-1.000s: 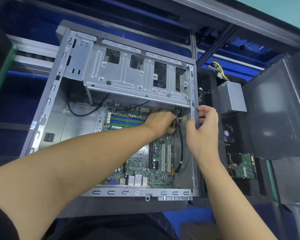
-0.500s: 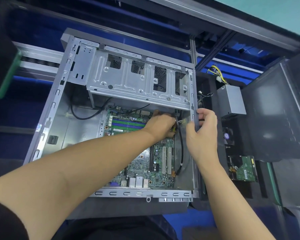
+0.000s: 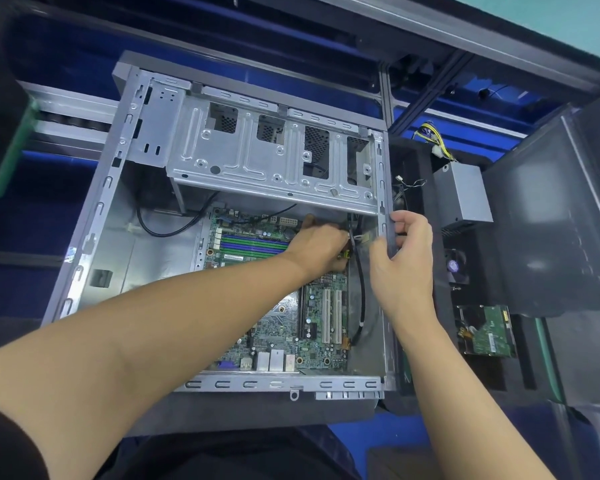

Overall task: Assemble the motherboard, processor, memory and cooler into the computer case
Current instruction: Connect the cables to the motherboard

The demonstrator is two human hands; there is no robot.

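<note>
Little has changed: the left hand [image 3: 317, 245] stays at the upper right corner of the motherboard [image 3: 284, 323], beside the black cable [image 3: 361, 292], and I cannot tell its grip. The right hand [image 3: 404, 258] still clamps the wall of the case [image 3: 94, 244] to the right of the motherboard. Probably the cable connecting continues.

Computer case [image 3: 243, 168]: bare silver-grey metal, dotted mesh behind its cut-outs.
Motherboard [image 3: 312, 344]: green.
Memory slots [image 3: 253, 245]: green and blue stripes.
Cable [image 3: 362, 292], centre right: black.
Power-supply wires [image 3: 437, 140], upper right: yellow, black.
My sleeve [image 3: 4, 445], lower left: black.
</note>
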